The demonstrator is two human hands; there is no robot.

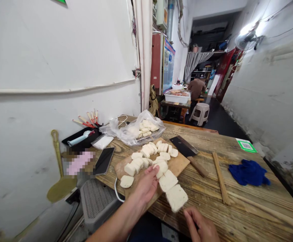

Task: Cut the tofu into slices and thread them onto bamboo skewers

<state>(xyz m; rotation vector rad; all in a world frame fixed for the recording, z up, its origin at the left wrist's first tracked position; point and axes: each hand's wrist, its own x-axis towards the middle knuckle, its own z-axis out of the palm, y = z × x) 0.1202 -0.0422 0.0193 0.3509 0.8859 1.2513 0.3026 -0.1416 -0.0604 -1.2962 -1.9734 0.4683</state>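
Note:
My left hand [147, 184] pinches a white food slice [161, 169], which looks like steamed bun or tofu, at the upper end of a thin skewer. Two larger slices [176, 198] sit lower on that skewer. Its bottom end, the skewer [183, 209], is held by the closed fingers of my right hand [201, 224] near the table's front edge. Behind my left hand, several more slices [137, 164] lie in rows on a wooden cutting board [184, 164]. A single slice [127, 181] rests at the board's left side.
A cleaver [184, 146] lies by the board's right edge. Farther right are bare skewers [220, 178] and a blue cloth [249, 172]. A plastic bag [126, 132] with filled skewers stands behind; a phone [104, 160] lies left. A seated person [197, 89] is in the background.

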